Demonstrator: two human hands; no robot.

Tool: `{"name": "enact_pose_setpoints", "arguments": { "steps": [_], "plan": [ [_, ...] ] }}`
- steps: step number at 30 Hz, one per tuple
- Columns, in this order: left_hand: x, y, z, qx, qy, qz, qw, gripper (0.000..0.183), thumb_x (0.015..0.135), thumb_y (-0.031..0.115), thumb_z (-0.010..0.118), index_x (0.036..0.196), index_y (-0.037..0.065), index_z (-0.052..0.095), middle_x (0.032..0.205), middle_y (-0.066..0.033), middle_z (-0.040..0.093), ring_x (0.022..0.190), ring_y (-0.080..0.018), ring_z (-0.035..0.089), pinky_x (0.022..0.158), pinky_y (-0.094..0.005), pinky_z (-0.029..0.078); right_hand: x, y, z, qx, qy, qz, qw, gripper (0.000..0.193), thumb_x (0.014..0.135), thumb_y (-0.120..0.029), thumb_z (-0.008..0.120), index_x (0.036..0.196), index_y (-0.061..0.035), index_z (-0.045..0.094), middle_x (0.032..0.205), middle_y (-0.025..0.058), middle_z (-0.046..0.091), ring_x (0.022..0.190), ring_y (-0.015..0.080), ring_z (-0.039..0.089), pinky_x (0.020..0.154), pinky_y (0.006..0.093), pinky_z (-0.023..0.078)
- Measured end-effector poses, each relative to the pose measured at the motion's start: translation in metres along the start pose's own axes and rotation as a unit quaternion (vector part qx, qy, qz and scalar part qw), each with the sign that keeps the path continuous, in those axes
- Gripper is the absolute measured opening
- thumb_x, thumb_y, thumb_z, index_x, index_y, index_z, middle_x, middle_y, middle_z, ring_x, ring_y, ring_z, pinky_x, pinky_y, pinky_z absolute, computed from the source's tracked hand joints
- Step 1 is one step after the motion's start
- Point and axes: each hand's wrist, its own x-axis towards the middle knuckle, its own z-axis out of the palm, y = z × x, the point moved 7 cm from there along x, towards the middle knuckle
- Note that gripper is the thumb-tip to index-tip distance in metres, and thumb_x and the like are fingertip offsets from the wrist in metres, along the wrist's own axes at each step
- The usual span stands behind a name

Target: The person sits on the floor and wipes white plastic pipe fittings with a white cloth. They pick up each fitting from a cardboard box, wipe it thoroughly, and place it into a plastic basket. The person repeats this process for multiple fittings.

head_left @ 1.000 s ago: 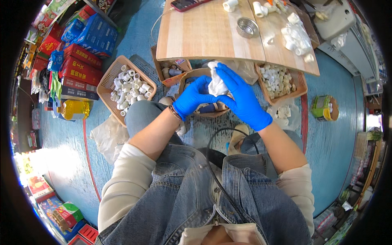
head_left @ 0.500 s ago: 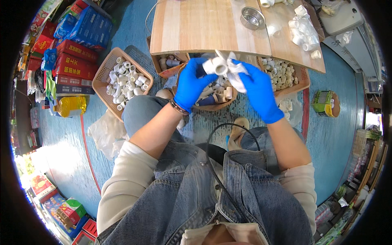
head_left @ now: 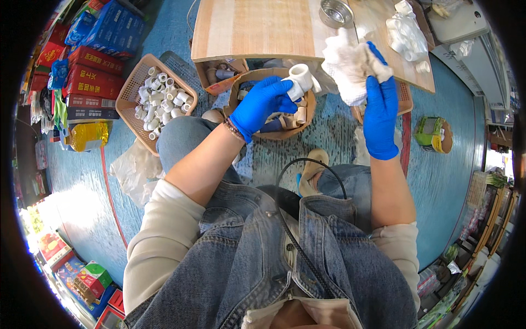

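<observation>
Taking the middle of the view as the clock's centre, the left hand [head_left: 260,107] is at twelve, its grip closed round a white pipe fitting [head_left: 301,81], which sits near one o'clock with a round mouth turned up. The right hand [head_left: 382,118] is at two, its grip pinching a stained white cloth [head_left: 348,68] between fingers and thumb; cloth and fitting stand apart. Below the left hand, at twelve, is a cardboard box [head_left: 311,112] of mixed pipe pieces. A pinkish basket [head_left: 130,123] at ten holds many white fittings [head_left: 163,98], and another basket [head_left: 406,98] shows at two, partly hidden behind the right hand. The wooden worktop [head_left: 257,33] spans twelve to one, with a metal bowl [head_left: 336,13] at one and a plastic bag of white pieces [head_left: 406,37] between one and two
</observation>
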Motion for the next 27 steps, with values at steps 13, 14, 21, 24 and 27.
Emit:
{"name": "enact_pose_setpoints", "arguments": {
  "steps": [13,14,21,24,27],
  "plan": [
    [0.011,-0.034,0.010,-0.200,-0.161,0.004,0.967,0.043,0.089,0.031,0.047,0.123,0.005,0.044,0.113,-0.0146,0.054,0.100,-0.0259,0.054,0.085,-0.0361,0.045,-0.029,-0.008,0.093,-0.296,-0.231,-0.166,0.912,0.046,0.079,-0.008,0.049,0.125,-0.0067,0.047,0.128,0.0127,0.047,0.118,0.0288,0.044,0.100,0.0380,0.034],
    [0.008,-0.039,0.015,-0.320,-0.174,-0.037,0.930,0.043,0.089,0.030,0.047,0.124,0.005,0.043,0.114,-0.0144,0.053,0.102,-0.0257,0.053,0.086,-0.0360,0.044,-0.036,-0.006,0.107,-0.444,-0.235,-0.237,0.831,0.050,0.074,-0.008,0.052,0.124,-0.0075,0.048,0.128,0.0136,0.046,0.118,0.0302,0.044,0.100,0.0398,0.035],
    [-0.007,-0.014,0.026,-0.456,-0.245,-0.021,0.855,0.043,0.090,0.025,0.044,0.128,0.006,0.040,0.125,-0.0127,0.047,0.114,-0.0240,0.046,0.098,-0.0357,0.035,-0.032,-0.002,0.097,-0.327,-0.187,-0.228,0.898,0.049,0.073,-0.008,0.053,0.122,-0.0081,0.050,0.127,0.0123,0.047,0.115,0.0287,0.047,0.095,0.0376,0.041],
    [-0.003,-0.001,0.020,-0.380,-0.140,0.052,0.913,0.043,0.090,0.033,0.044,0.123,0.005,0.044,0.116,-0.0111,0.053,0.106,-0.0228,0.052,0.094,-0.0362,0.040,-0.031,0.008,0.086,-0.267,-0.198,-0.193,0.923,0.041,0.079,-0.007,0.051,0.120,-0.0072,0.051,0.124,0.0120,0.050,0.111,0.0263,0.051,0.091,0.0344,0.044],
    [-0.005,0.032,0.024,-0.312,-0.197,0.102,0.924,0.044,0.087,0.040,0.044,0.113,0.005,0.048,0.096,-0.0099,0.058,0.087,-0.0188,0.056,0.078,-0.0348,0.046,-0.042,0.078,0.062,-0.002,-0.170,0.309,0.936,0.032,0.086,-0.010,0.047,0.118,-0.0061,0.053,0.120,0.0110,0.052,0.108,0.0230,0.052,0.092,0.0324,0.042]
  ]
}}
